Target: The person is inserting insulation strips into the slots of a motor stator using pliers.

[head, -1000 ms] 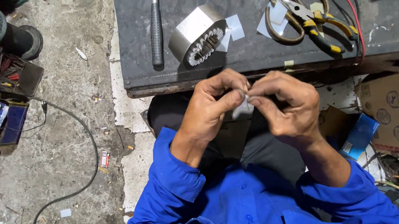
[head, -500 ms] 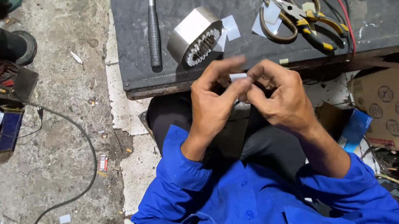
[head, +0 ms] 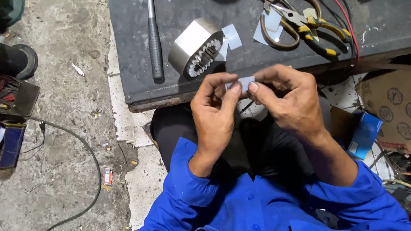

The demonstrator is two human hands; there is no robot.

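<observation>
I am pinching a small pale paper slip (head: 243,82) between left hand (head: 215,114) and right hand (head: 289,102), fingertips closed on it, just before the worktop (head: 383,28) edge near the stator core (head: 195,48); uneven thumb pressure is risking a crooked crease or tear.

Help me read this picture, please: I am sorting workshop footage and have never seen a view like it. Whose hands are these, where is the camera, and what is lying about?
The camera sits on a person's head and looks straight down, so you see their blue sleeves and both bare hands. The left hand and the right hand pinch a small pale slip of paper-like sheet between their fingers, at the edge of a dark workbench. On the bench lie a grey metal ring with a toothed inside, a metal hammer with a black grip, large scissors, yellow-and-black handled pliers and more pale slips.
</observation>
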